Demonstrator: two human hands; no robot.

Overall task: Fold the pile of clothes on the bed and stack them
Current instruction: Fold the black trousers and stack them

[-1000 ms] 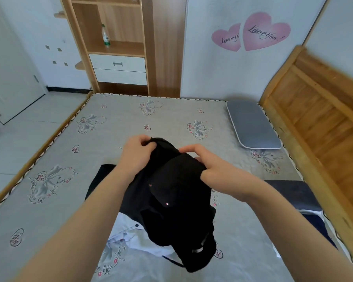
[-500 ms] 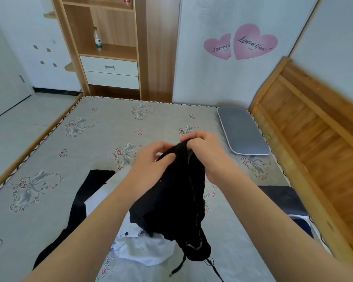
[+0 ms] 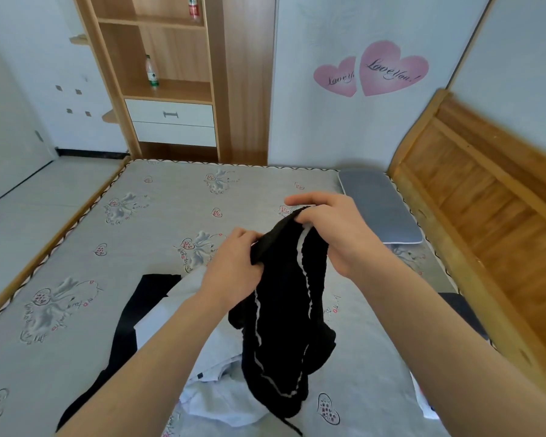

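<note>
Grey printed mattress [image 3: 92,247], wooden headboard [image 3: 486,200] right; our left hand [image 3: 234,269] and right hand [image 3: 338,228] both pinch black garment [image 3: 284,326].

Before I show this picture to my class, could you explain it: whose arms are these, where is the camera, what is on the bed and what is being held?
There is no machine. A person wears a camera on the head, looking forward and down, so you see that person's own two arms. The left hand and right hand both grip the top of a black garment with thin white stripes, which hangs above the bed. Beneath it lie unfolded clothes: a white garment and another dark garment. A grey pillow rests by the wooden headboard.
</note>
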